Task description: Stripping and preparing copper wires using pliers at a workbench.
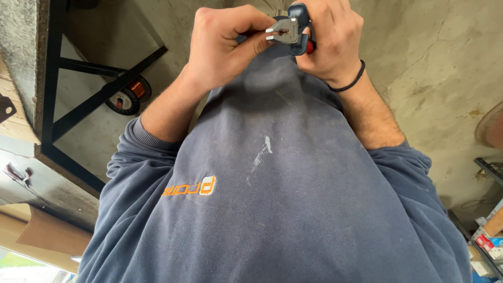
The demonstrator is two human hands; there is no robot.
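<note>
Tool: a pair of pliers (pixel 289 30) with a bright metal head and dark blue-grey handles, and a bit of red showing at the grip.
Where it is: up in front of the person's belly, between the two hands, above the blue sweatshirt (pixel 283 199) and well clear of the floor (pixel 419 63).
Long axis: roughly across the body, with the metal head pointing to the person's left and the handles running back into the right palm.
Right hand (pixel 332 44): wrapped tight round the handles and carrying the tool; there is a black band on that wrist.
Left hand (pixel 225 44): curled, with thumb and fingertips pinched narrow right at the metal head and touching it. Something thin seems to sit in the nose, too small to be sure of.
Nearer hand: both are on the tool. The right has the handles and the left meets the head.
Round about: a spool of copper wire (pixel 131 94) lies on the floor to the person's left, well apart, behind a black metal frame (pixel 99 68). Shelves with boxes (pixel 487 230) stand off to the right.
</note>
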